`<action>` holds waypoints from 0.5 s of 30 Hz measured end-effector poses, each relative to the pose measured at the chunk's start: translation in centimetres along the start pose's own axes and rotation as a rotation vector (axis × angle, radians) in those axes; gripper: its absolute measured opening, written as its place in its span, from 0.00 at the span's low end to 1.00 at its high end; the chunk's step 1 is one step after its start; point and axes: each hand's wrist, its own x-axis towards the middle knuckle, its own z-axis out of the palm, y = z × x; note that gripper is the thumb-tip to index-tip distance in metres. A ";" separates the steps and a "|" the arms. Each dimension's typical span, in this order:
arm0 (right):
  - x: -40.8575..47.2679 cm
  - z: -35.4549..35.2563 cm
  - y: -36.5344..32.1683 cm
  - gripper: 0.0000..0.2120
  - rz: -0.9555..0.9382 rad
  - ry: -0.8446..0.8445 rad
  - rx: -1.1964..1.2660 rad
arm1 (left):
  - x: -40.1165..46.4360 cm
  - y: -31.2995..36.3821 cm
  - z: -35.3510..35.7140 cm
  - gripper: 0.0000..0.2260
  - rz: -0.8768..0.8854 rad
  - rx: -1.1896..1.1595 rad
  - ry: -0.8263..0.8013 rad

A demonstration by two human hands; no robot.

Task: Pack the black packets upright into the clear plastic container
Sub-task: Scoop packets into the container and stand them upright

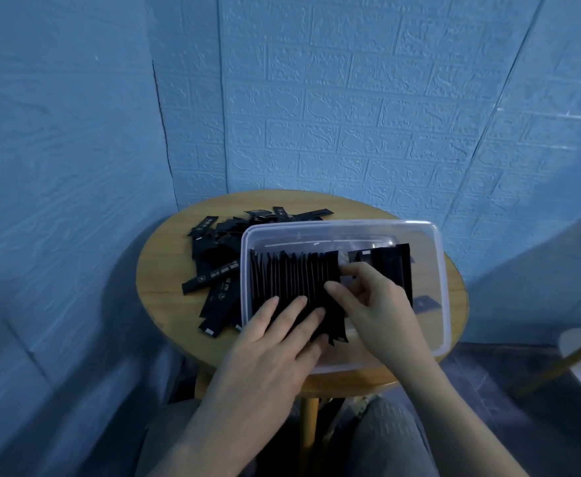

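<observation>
Hands: the left hand [275, 333] lies flat, fingers straight, pressing on the near part of the standing row of packets [294, 282] inside the clear plastic container [442, 287]; the right hand [365, 301], just beside it, has its fingers curled at the row's right end, apparently pinching the last packet, though the grip itself is partly hidden. Left of the container, a loose pile of packets [213, 270] lies flat on the round wooden bench [158, 297]. Right of the row, across a small gap, a second smaller bunch [390, 266] stands against the far right. Judgement: step in hand is squaring the row. Best done by keeping the left palm bracing so packets do not fan over, while the right closes the gap.
</observation>
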 end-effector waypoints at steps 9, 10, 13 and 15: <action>-1.1 -0.1 0.7 0.16 0.014 -0.152 0.070 | 0.2 0.7 -0.6 0.22 0.002 -0.018 0.013; -1.0 0.0 0.8 0.16 0.015 -0.154 0.076 | 0.5 1.1 -0.8 0.21 -0.002 -0.038 0.017; -1.0 0.0 0.7 0.18 0.025 -0.158 0.087 | 1.3 1.9 -0.8 0.18 -0.003 -0.067 0.032; -0.9 -0.2 0.8 0.18 0.039 -0.172 0.080 | 1.8 1.9 -0.7 0.16 0.002 -0.073 0.017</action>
